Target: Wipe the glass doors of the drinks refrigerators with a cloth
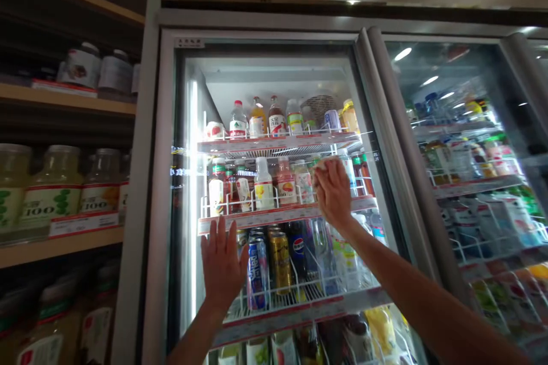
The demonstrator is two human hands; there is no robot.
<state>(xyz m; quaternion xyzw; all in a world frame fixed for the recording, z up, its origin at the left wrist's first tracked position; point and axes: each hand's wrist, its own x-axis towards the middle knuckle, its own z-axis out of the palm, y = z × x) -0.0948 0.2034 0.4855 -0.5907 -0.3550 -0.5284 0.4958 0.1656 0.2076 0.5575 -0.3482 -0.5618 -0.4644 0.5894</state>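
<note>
My left hand [225, 265] lies flat with fingers spread against the glass door [265, 80] of a lit drinks fridge, low on its left side. Higher and to the right, my right hand [333, 194] presses on the same glass with its fingers bent over what looks like a pale cloth [322, 164]. Only a small edge of that cloth shows; the hand covers the rest. Behind the glass, bottles [264, 183] stand on the middle shelf, and a blue can [257, 274] and a gold can [280, 262] stand below.
The metal door frame [391, 171] runs up the right side, beside a second glass-fronted fridge [466, 182]. At left, wooden shelves [64, 248] hold large juice bottles [55, 188] and white jars [80, 65]. Reflections show on the glass.
</note>
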